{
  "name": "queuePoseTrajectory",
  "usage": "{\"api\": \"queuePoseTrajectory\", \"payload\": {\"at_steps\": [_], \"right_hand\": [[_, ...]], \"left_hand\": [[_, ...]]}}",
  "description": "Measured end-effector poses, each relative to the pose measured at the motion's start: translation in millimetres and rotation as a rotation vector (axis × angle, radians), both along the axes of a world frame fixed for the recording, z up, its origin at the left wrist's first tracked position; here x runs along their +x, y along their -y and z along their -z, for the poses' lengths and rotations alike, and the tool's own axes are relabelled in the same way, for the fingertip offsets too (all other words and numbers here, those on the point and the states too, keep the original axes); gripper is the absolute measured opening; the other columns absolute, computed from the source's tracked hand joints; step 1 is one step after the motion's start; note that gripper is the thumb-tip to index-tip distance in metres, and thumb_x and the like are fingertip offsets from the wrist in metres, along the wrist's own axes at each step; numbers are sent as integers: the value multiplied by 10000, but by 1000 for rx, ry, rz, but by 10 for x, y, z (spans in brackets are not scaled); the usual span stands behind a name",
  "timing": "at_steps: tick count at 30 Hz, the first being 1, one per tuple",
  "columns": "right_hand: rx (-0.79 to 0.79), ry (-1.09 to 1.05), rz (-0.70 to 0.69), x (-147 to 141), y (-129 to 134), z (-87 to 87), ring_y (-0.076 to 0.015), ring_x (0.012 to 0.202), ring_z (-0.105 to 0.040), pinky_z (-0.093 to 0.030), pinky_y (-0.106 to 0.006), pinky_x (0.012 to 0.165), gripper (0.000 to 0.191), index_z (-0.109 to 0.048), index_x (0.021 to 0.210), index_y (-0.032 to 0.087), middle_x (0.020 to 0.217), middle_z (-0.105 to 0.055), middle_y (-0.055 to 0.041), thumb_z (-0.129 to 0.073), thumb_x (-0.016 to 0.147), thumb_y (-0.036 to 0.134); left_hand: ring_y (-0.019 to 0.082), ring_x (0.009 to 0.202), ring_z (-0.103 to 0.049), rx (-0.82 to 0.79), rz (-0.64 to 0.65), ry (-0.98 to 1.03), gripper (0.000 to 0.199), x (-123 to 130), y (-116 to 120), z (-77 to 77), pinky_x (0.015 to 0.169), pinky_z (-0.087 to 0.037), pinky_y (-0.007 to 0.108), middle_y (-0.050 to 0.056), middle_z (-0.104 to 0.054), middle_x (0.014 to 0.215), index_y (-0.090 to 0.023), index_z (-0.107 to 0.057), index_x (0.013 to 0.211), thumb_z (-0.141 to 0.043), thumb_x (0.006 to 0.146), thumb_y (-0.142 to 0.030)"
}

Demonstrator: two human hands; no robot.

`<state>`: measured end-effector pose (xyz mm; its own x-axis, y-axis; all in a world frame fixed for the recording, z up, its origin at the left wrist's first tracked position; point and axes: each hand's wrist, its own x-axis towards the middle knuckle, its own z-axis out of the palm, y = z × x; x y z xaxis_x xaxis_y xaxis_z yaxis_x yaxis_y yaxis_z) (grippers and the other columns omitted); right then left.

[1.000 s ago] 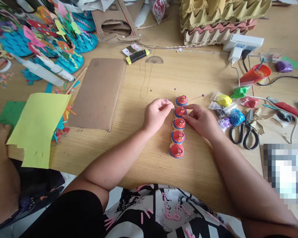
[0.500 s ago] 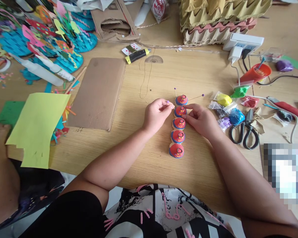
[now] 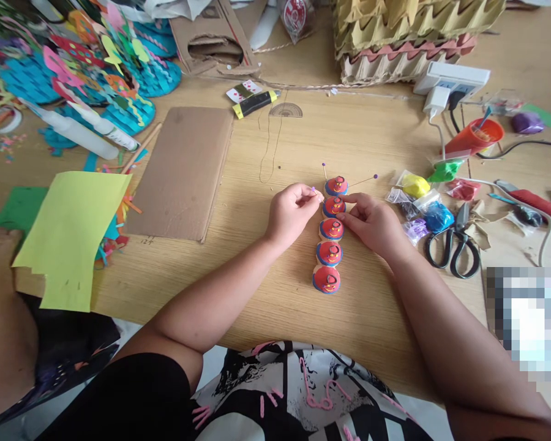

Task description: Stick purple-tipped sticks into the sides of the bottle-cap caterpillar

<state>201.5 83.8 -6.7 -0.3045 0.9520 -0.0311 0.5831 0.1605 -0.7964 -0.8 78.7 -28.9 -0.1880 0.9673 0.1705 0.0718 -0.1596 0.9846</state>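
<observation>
A strip of egg-carton cups point(image 3: 333, 229), painted red and blue with small faces, runs toward me on the table. Two thin sticks with purple balls on their ends stick out of its far cup point(image 3: 337, 185). My left hand point(image 3: 292, 211) pinches a third purple-tipped stick point(image 3: 313, 189) close to the left side of the second cup; whether its end touches the cup is hidden by my fingers. From the right, the thumb and forefinger of my right hand point(image 3: 371, 222) hold the second cup point(image 3: 334, 206).
On the right are scissors point(image 3: 454, 242), bagged clay point(image 3: 436, 215), an orange cup point(image 3: 475, 136) and a power strip point(image 3: 457, 79). A cardboard sheet point(image 3: 181, 174), yellow paper point(image 3: 73, 239) and glue bottles point(image 3: 80, 130) lie left. Egg trays point(image 3: 408, 43) stand behind. Another person's arm point(image 3: 4, 331) is at left.
</observation>
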Motion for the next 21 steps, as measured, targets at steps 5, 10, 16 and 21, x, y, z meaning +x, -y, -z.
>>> {"api": "queuePoseTrajectory", "payload": {"at_steps": [5, 10, 16, 21], "right_hand": [[5, 3, -4, 2, -4, 10, -98, 542, -422, -301, -268, 563, 401, -701, 1239, 205, 635, -521, 49, -715, 888, 400], [18, 7, -9, 5, -9, 17, -100, 547, -428, -302, -265, 560, 396, -704, 1235, 206, 636, -521, 48, -712, 892, 404], [14, 13, -12, 6, -1, 4, -104, 553, -434, -301, -265, 559, 392, -706, 1235, 205, 637, -533, 42, -709, 896, 401], [1, 11, -10, -1, -2, -9, -107, 549, -433, -306, -265, 553, 410, -701, 1244, 199, 637, -536, 39, -707, 893, 412]], "left_hand": [[127, 768, -745, -12, 13, 17, 86, -1, -2, -5, 746, -574, 239, 33, -792, 849, -173, -668, 775, -741, 810, -148], [139, 790, -754, -45, 15, 55, 95, 5, 2, 5, 776, -585, 260, 41, -790, 861, -171, -657, 788, -750, 807, -168], [135, 779, -748, -80, 22, 76, 116, 6, 7, -20, 782, -588, 259, 38, -786, 853, -168, -656, 786, -772, 789, -173], [136, 786, -751, -80, 42, 74, 77, -8, 5, -30, 768, -586, 252, 39, -791, 851, -169, -676, 786, -753, 791, -159]]}}
